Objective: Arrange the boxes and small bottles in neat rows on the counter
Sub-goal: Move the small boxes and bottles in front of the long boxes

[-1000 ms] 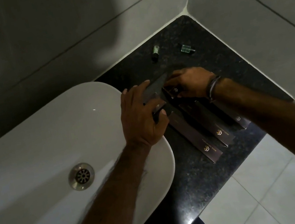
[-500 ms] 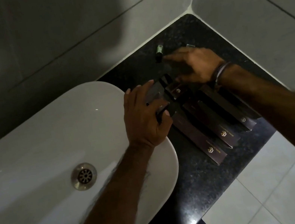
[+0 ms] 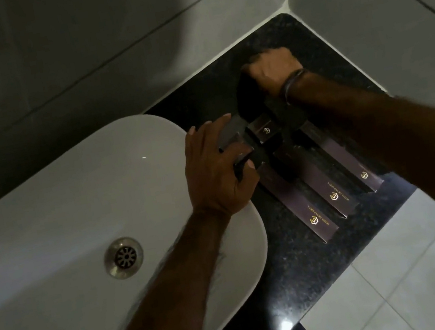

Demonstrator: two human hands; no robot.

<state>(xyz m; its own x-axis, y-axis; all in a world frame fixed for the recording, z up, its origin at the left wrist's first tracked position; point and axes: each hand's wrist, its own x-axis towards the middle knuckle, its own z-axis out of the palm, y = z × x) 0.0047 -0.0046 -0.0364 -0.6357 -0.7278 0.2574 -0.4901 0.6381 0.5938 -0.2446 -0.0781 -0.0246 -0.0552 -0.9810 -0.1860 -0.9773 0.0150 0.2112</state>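
Our left hand point(image 3: 219, 173) pinches a small box point(image 3: 229, 133) beside three long boxes point(image 3: 318, 190) on the bench point(image 3: 291, 262); the right hand point(image 3: 272, 70) curls far, perhaps over bottles—we lift gently.

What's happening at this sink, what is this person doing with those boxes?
A person is tidying toiletries on a black speckled stone counter beside a white basin. Three long dark boxes with gold logos lie side by side. The left hand steadies a small dark box at the basin's edge. The right hand reaches toward the back corner, fingers curled; what it holds, if anything, is hidden.
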